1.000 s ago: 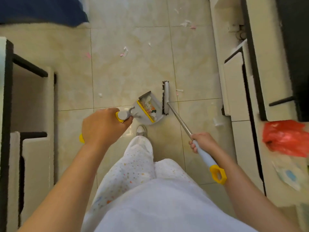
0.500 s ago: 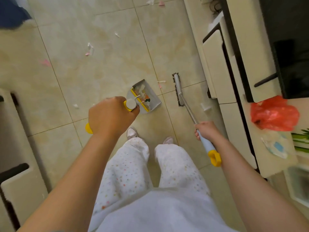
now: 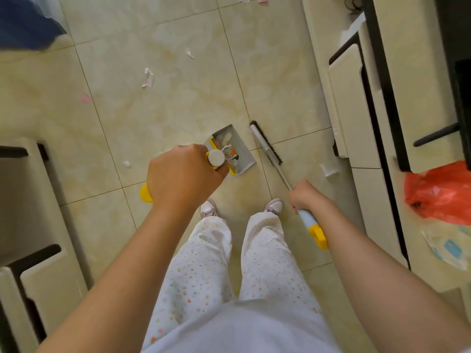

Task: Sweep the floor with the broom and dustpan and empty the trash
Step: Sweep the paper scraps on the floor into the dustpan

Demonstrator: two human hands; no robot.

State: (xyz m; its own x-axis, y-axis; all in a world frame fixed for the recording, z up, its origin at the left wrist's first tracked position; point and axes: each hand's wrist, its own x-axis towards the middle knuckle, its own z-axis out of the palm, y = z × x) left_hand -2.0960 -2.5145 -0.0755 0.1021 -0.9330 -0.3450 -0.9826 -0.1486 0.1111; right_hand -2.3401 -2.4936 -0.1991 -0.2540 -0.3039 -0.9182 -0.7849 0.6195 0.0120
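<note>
Left hand (image 3: 183, 174) gripping the dustpan (image 3: 240, 149) handle; right hand (image 3: 305, 197) wrapping the broom (image 3: 265, 145) grip. Dustpan sitting low before the feet, holding scraps. Broom head lying just right of it, long axis running away. Loose paper scraps (image 3: 147, 77) waiting farther ahead-left, likely next.

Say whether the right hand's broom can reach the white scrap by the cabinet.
Probably yes: the right hand grips the broom, its head lies near the scrap with bare floor between; the cabinet close behind may cramp the stroke.
</note>
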